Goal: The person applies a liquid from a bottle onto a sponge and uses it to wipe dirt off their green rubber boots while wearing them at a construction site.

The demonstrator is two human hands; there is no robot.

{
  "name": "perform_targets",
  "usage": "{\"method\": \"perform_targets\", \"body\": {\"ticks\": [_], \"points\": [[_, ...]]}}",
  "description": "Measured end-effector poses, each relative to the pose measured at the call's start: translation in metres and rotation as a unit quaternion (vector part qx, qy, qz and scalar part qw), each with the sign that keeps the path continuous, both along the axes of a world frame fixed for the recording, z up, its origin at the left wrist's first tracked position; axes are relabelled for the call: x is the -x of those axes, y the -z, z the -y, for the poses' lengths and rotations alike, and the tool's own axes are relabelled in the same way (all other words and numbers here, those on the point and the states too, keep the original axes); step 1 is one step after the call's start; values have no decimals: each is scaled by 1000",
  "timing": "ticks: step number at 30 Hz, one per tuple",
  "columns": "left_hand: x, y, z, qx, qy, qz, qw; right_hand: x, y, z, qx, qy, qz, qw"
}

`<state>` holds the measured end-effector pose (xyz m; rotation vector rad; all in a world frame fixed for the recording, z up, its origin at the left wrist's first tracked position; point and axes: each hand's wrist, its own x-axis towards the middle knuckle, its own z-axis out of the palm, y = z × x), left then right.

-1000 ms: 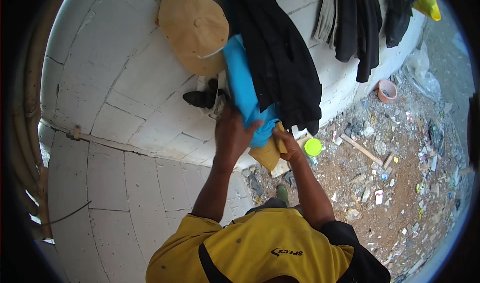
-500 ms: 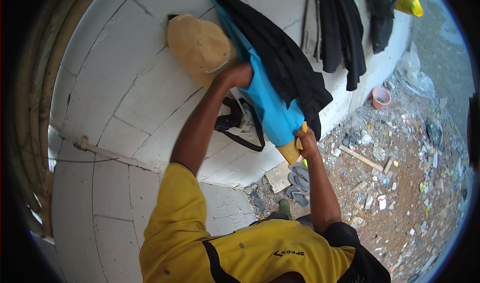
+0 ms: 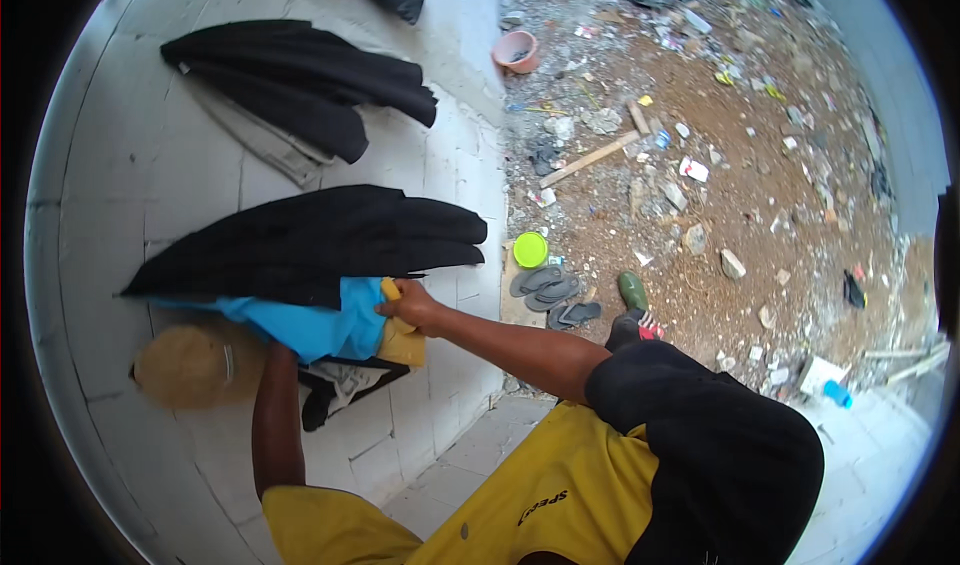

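A bright blue cloth-like thing with a yellow lower end [image 3: 350,317] hangs against the block wall, partly under a black garment [image 3: 310,245]. My right hand [image 3: 413,307] is closed on its yellow end. My left hand [image 3: 284,353] reaches in behind or inside the blue part; its fingers are hidden there. Close to my left wrist, a tan cap [image 3: 183,367] hangs on the wall. Below the blue thing, a black-strapped item with a pale printed face [image 3: 352,383] shows partly.
More dark clothes [image 3: 300,80] hang farther along the wall. On the littered dirt floor are a pink bucket [image 3: 516,53], a lime-green round container [image 3: 531,250], grey flip-flops [image 3: 545,290], a green boot [image 3: 631,291] and a wooden strip [image 3: 590,159].
My view has swung right, showing more of the littered ground. The right hand keeps its hold on the yellow end, and the left hand stays tucked at the blue part.
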<state>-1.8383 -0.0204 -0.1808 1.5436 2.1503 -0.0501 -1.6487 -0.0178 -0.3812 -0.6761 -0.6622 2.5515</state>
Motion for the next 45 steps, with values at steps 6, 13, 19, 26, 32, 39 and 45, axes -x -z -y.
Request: {"method": "perform_targets", "body": {"ticks": [6,13,19,26,32,39,45], "points": [[-3,13,9,1,-37,27,999,6,-3,6,-19,72,-24,997],[-3,30,6,-15,-50,40,998,0,-12,24,-176,17,25,984],[-9,31,3,-25,-57,46,997,-1,-16,19,-210,32,15,977],[-11,29,39,-39,-96,65,993,7,-16,21,-156,37,51,986],[-12,30,78,-55,-136,76,986,22,-19,18,-22,56,-10,998],[-9,36,89,-66,-152,89,982,15,-22,32,23,38,12,999],[-6,42,96,-86,-165,107,977,16,-32,11,-76,3,58,995]]}}
